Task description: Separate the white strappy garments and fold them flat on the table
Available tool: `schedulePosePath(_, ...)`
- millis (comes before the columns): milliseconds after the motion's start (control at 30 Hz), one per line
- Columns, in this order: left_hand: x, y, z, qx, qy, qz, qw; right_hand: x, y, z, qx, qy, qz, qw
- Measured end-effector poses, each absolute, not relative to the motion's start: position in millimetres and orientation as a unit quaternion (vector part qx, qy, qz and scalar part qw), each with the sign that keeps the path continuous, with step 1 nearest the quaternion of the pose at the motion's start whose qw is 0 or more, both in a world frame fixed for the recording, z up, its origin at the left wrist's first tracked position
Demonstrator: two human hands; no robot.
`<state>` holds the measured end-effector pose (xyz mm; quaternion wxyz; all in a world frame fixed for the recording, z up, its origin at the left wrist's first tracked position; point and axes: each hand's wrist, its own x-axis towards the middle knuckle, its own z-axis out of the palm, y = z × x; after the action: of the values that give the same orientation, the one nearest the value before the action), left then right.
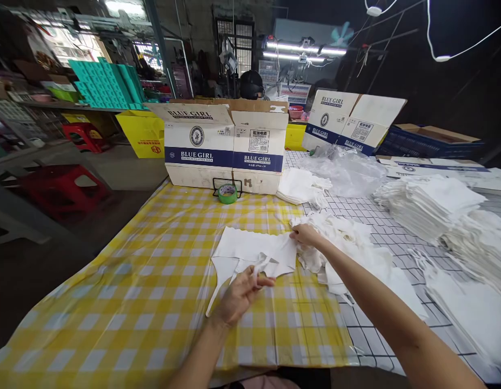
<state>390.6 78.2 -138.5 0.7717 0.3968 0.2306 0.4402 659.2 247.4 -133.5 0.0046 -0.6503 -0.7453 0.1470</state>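
Observation:
A white camisole [250,243] lies on the yellow checked tablecloth, its wavy-edged hem away from me and its straps toward me. One strap is stretched out flat at the left. My left hand [240,294] has the other strap looped between its curled fingers, slightly above the cloth. Pinched at the far right corner of the same camisole are the fingers of my right hand [306,235]. That hand is right beside a loose heap of white garments [347,243], which it partly overlaps.
Folded white stacks [436,202] stand at the right. At the back are a folded pile [301,186], clear plastic bags [343,167], green tape [227,193] on a black wire stand, and an upright beer carton [224,146]. Red stools [61,186] stand beyond the table's left edge.

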Motion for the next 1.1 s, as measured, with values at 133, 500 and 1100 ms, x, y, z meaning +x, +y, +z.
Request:
schedulePosePath(133,390,77,-131,0.677,0.267,0.2,0.656,659,251,-134,-0.646,-0.75,0.141,0.004)
schedulePosePath(500,320,264,-138,0.576,0.708,0.261,0.314,655,240,-111,-0.617,-0.772,0.142,0.058)
schedulePosePath(1100,273,318,17,0.504,0.42,0.584,0.478,678,232,75,-0.441,-0.816,0.273,0.257)
